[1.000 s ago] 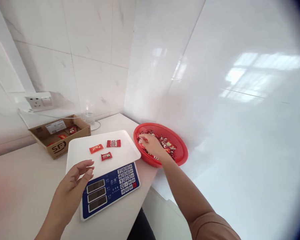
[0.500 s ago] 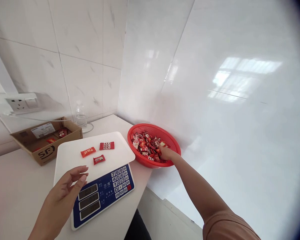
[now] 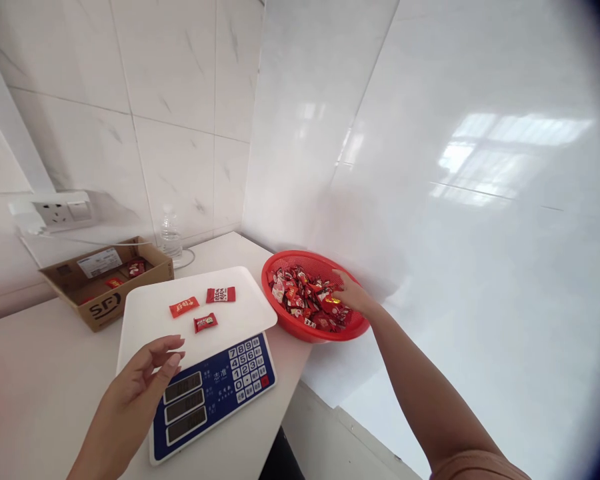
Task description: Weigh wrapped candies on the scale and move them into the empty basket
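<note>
My right hand [image 3: 355, 293] is over the right side of a red perforated basket [image 3: 303, 331], fingers apart, with no candy visible in it. Many small wrapped candies [image 3: 296, 301], mostly red, fill the basket. Beside it stands a digital scale [image 3: 225, 383] with a white pan [image 3: 250, 313]. On the pan lie three separate candies: an orange-red packet [image 3: 184, 307], a red packet with white lettering [image 3: 221, 294] and a smaller dark-red one [image 3: 205, 323]. My left hand [image 3: 135, 390] hovers at the pan's near left edge, its fingers loosely bent, thumb apart, holding nothing.
An open cardboard box [image 3: 105, 310] with a few red packets stands behind the scale on the left. A clear plastic bottle [image 3: 171, 237] and a cable are by the tiled wall, under a socket [image 3: 55, 213]. The white table [image 3: 45, 373] ends right of the scale.
My right hand has come up out of the candies, moving slightly right with its fingers now spread. The left hand keeps its pose near the pan. The whole view has shifted a little.
</note>
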{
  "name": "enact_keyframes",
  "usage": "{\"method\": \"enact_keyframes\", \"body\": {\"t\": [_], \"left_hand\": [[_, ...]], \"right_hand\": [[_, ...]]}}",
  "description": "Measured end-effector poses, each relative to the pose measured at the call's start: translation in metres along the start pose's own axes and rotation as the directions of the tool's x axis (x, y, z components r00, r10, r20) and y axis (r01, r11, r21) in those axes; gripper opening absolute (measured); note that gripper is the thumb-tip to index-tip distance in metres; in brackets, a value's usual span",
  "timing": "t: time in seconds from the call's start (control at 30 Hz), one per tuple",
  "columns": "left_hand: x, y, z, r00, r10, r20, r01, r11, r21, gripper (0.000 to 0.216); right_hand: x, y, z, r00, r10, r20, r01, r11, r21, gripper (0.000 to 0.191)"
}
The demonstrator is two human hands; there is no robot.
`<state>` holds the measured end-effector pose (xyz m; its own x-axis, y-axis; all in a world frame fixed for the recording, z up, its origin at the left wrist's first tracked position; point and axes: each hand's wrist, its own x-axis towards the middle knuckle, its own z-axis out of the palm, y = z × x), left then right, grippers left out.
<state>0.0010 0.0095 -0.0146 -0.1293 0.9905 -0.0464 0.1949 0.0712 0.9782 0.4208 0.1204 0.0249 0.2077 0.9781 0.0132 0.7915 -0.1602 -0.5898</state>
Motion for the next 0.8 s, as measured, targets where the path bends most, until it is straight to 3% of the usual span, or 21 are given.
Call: {"method": "enact_keyframes", "body": {"t": [0.13,0.23,0.33,0.47,0.57,0.7,0.8], "left_hand": [[-0.002,0.006,0.0,1.0,0.023,-0.021,-0.024,0.999,-0.029,0.047],[-0.004,0.009,-0.001,0.999,0.048,-0.016,-0.049,0.998,-0.043,0.042],[-0.006,0.011,-0.002,0.999,0.044,-0.01,-0.044,0.999,-0.025,0.038],[-0.01,0.015,-0.002,0.998,0.052,-0.027,-0.052,0.998,-0.019,0.033],[-0.012,0.018,-0.003,0.998,0.052,-0.043,-0.054,0.998,-0.033,0.031],[-0.013,0.021,-0.005,0.994,0.071,-0.078,-0.077,0.994,-0.075,0.029],[-0.011,0.022,-0.008,0.986,0.116,-0.12,-0.128,0.987,-0.099,0.027]], "right_hand": [[-0.005,-0.022,0.002,0.988,-0.082,-0.132,0.088,0.995,0.038,0.055],[-0.02,-0.053,0.012,0.974,-0.155,-0.166,0.187,0.963,0.193,0.047],[-0.039,-0.088,0.031,0.968,-0.25,-0.002,0.231,0.892,0.389,0.042],[-0.053,-0.124,0.072,0.911,-0.36,0.203,0.221,0.839,0.497,0.046],[-0.053,-0.137,0.102,0.867,-0.426,0.26,0.314,0.871,0.378,0.053],[-0.061,-0.14,0.121,0.809,-0.554,0.197,0.564,0.825,0.003,0.054],[-0.072,-0.138,0.126,0.742,-0.585,0.328,0.633,0.772,-0.057,0.05]]}}
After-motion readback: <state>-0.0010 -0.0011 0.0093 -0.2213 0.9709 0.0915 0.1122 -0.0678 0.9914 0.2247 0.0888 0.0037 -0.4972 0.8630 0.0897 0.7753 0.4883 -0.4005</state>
